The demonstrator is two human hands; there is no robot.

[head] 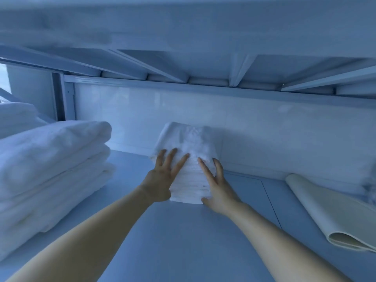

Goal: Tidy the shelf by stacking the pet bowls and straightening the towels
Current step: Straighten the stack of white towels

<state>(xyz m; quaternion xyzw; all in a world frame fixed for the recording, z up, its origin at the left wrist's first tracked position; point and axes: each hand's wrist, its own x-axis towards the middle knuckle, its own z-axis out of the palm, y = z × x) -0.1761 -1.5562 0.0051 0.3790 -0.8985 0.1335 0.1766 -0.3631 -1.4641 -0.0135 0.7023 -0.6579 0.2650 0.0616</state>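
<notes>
On the shelf (177,241), mid-back near the rear wall, sits a small stack of folded white towels (189,159). Left hand (162,180) lies flat vs the stack's left side, fingers spread, tips up on the top layer. Right hand (216,188) mirrors it on the right side, fingers splayed, thumb at the front corner. Neither hand is clenched; both press w/ open palms, squeezing the stack between them, not pinching it.

Terry cloth looks soft, light, floppy; layers will likely slide or sag if lifted by one edge. Best hold, I'd judge: both sides low down, palms flat, nudging edges into line.

Bigger folded towel pile (50,169) sits well apart at left; a cream folded sheet (329,212) lies at right. No pet bowls in view.
</notes>
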